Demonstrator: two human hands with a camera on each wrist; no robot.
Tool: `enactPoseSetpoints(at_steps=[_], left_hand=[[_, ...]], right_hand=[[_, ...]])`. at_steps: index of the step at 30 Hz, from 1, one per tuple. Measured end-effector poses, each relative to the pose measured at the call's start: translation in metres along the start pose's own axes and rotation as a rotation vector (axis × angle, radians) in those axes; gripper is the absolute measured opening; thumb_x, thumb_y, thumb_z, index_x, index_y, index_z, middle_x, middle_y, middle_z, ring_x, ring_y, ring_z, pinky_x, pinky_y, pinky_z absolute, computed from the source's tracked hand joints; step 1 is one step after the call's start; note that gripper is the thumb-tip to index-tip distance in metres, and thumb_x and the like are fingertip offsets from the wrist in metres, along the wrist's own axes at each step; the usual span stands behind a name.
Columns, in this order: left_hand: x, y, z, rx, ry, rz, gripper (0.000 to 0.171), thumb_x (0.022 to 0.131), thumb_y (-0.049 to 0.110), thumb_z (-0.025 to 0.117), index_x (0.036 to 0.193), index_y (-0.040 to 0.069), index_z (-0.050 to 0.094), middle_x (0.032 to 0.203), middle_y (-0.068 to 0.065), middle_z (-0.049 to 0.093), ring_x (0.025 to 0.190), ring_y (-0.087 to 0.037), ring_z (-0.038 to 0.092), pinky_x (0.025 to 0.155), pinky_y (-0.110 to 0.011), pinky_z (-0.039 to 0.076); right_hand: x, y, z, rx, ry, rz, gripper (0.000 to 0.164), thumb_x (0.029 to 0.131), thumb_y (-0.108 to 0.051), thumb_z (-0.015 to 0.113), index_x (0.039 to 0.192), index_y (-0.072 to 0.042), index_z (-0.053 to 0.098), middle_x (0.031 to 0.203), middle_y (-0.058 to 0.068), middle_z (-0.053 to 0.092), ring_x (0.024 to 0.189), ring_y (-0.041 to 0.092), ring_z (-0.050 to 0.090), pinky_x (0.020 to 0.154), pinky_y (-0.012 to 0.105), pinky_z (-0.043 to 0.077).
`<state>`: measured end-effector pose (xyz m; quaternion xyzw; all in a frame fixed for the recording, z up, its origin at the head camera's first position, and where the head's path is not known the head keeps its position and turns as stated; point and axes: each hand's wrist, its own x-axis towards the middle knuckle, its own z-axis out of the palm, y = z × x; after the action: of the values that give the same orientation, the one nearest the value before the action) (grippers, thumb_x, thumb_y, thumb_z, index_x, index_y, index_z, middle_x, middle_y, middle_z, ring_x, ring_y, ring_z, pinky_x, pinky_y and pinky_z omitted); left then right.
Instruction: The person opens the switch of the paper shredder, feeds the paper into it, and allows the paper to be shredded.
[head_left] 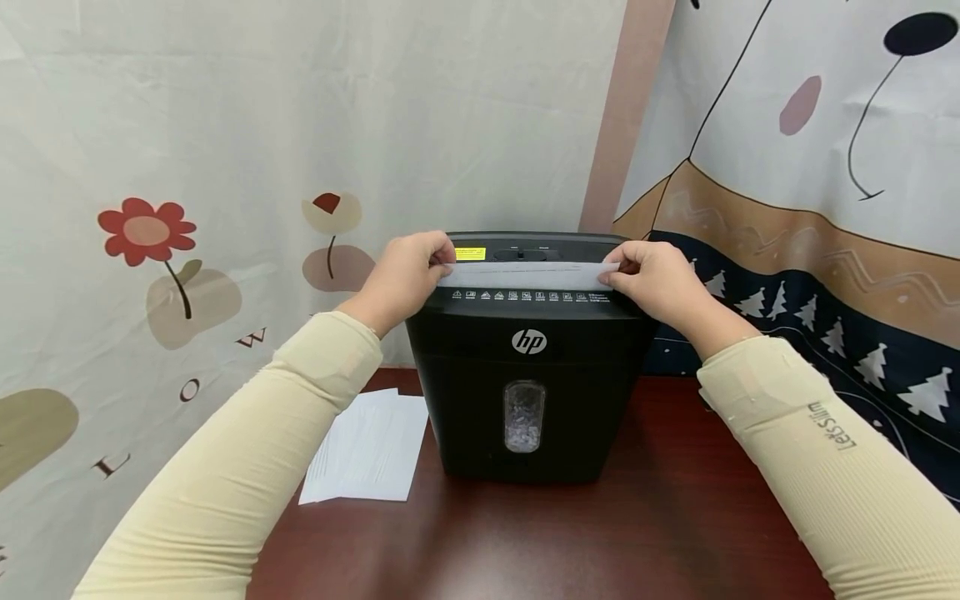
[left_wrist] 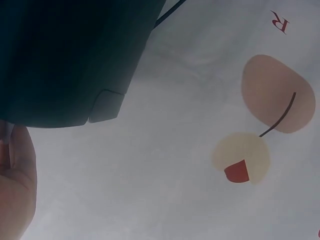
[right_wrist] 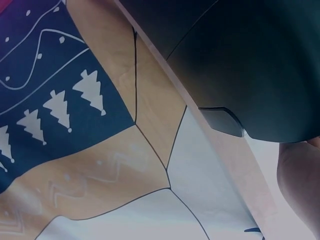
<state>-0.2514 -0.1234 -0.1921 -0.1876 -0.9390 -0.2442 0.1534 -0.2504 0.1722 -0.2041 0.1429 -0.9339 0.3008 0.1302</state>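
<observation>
A black HP paper shredder [head_left: 480,392] stands upright on the table, paper shreds showing through its small front window [head_left: 523,417]. A white sheet of paper [head_left: 525,275] sits in the slot across its top, with only a low strip above the slot. My left hand [head_left: 408,271] pinches the sheet's left end between thumb and fingers; my right hand [head_left: 656,279] pinches its right end. In the left wrist view the shredder's side [left_wrist: 65,60] hides most of the left hand [left_wrist: 17,185]. The right wrist view shows part of the right hand [right_wrist: 300,185] beside the shredder's dark body [right_wrist: 250,65].
Left of the shredder, a loose stack of white paper sheets [head_left: 367,450] lies on the dark red wooden table [head_left: 525,542]. Close behind hangs a printed curtain [head_left: 450,117], and another with tree shapes [head_left: 825,325] is at the right. A cord [left_wrist: 170,12] runs behind the shredder.
</observation>
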Motion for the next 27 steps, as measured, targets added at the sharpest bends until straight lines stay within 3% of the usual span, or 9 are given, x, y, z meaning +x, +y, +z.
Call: enactPoseSetpoints(at_steps=[10,27], left_hand=[[-0.003,-0.003,0.002,0.021,-0.014,-0.001,0.006,0.087,0.001,0.055,0.090,0.005,0.057,0.094,-0.008,0.061,0.085,-0.020,0.054,0.076,-0.034,0.046],[-0.011,-0.013,-0.003,0.068,0.046,0.053,0.012,0.084,0.006,0.059,0.096,0.006,0.059,0.099,-0.007,0.059,0.090,-0.021,0.054,0.081,-0.035,0.044]], right_hand=[[-0.001,-0.002,0.001,-0.001,-0.013,-0.007,0.008,0.085,-0.011,0.061,0.091,-0.007,0.065,0.091,0.010,0.064,0.086,0.023,0.055,0.080,0.042,0.043],[-0.007,-0.001,0.002,-0.059,-0.013,-0.065,0.012,0.086,-0.009,0.058,0.097,-0.008,0.064,0.096,0.010,0.061,0.091,0.026,0.055,0.080,0.043,0.045]])
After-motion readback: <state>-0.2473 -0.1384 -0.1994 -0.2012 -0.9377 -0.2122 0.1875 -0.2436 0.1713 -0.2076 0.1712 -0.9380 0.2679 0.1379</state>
